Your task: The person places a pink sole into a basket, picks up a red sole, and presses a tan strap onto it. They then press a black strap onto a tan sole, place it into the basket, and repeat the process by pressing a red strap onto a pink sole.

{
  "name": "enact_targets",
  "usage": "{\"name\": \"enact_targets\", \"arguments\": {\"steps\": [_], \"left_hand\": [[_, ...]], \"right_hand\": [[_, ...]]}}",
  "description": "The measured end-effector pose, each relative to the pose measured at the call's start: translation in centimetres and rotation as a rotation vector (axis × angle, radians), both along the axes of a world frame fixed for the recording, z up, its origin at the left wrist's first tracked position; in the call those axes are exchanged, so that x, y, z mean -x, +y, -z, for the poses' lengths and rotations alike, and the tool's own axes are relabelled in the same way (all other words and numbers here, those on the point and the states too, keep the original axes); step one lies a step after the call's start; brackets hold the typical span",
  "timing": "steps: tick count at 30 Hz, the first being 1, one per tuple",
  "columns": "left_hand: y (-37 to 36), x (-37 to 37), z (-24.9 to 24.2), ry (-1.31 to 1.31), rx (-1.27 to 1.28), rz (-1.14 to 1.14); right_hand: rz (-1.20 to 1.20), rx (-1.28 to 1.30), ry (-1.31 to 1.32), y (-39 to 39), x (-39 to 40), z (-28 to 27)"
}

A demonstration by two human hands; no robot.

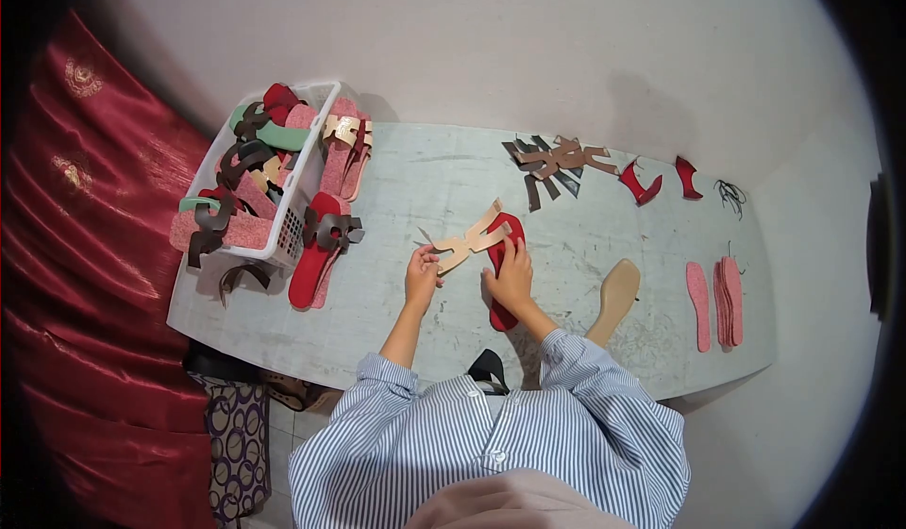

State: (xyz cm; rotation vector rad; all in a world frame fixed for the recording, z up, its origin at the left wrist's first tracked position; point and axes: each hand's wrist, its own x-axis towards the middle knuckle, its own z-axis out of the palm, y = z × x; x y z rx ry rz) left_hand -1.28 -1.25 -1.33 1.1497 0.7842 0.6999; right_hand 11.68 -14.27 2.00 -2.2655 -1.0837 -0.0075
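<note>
A beige X-shaped sandal strap (463,245) is pinched at its lower left end by my left hand (423,278), fingers closed. Under its right side lies a red sandal sole (503,317), lengthwise on the table. My right hand (512,276) curls over this sole, thumb at the left edge, with its fingertips at the strap's right end. Part of the sole is hidden beneath that hand. To the right of my right forearm is a tan shoe last or sole shape (618,293).
A white basket (326,104) of sandal parts stands left, with red and pink sandals (307,274) beside it. Brown and black straps (557,159), red straps (642,187) and dark cords (729,197) lie along the back. Pink soles (727,302) are at right.
</note>
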Motion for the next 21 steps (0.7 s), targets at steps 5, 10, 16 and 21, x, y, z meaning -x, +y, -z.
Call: {"name": "enact_targets", "arguments": {"steps": [5,10,16,21], "left_hand": [[-0.2,-0.1,-0.4,0.024,-0.026,-0.010],[-0.2,-0.2,-0.1,0.006,-0.045,-0.012],[-0.2,-0.2,-0.1,0.019,-0.064,0.006],[-0.3,-0.2,-0.2,0.028,-0.079,0.005]], "right_hand": [[0.035,0.071,0.027,-1.4,0.5,1.3],[0.149,0.090,0.157,-1.9,-0.2,0.7],[0.106,-0.174,0.136,-2.7,-1.5,2.2],[0.164,-0.252,0.220,-2.9,-2.5,1.7]]}}
